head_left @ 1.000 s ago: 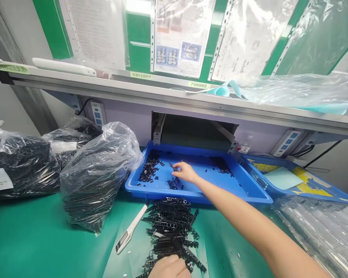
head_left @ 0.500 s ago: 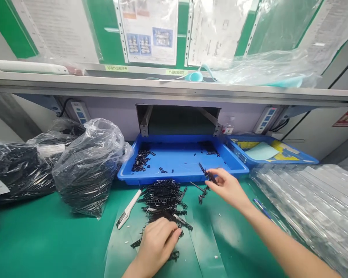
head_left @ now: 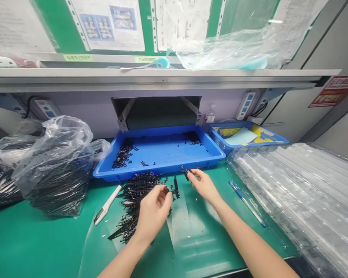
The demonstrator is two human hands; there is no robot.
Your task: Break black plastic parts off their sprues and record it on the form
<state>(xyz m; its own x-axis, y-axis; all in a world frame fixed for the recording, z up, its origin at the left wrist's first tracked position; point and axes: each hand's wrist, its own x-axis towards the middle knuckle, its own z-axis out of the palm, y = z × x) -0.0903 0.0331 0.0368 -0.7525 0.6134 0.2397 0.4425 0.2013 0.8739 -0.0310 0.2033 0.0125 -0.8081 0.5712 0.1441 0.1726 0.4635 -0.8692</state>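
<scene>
Between its fingertips my left hand [head_left: 155, 206] pinches a thin black plastic part [head_left: 172, 190], just right of a heap of black plastic strips [head_left: 133, 197]. My right hand [head_left: 201, 184] is closed on another black part [head_left: 185, 172], near the front wall of the blue tray [head_left: 162, 168]. Between the hands a dark narrow strip [head_left: 176, 187] hangs or lies near my left fingertips; whether it is held cannot be made out. Small black pieces [head_left: 123, 154] are scattered inside the tray.
Left stand plastic bags of black parts [head_left: 58, 173], with a white-handled tool [head_left: 107, 204] nearby. On the right are a blue pen [head_left: 246, 202], stacked clear trays [head_left: 292, 193] and a blue basket [head_left: 220, 143]. A shelf [head_left: 162, 80] crosses above.
The view has turned to the right. My left hand has lifted from the heap's lower part and moved up toward my right hand, now with a black part. My right hand still holds one.
</scene>
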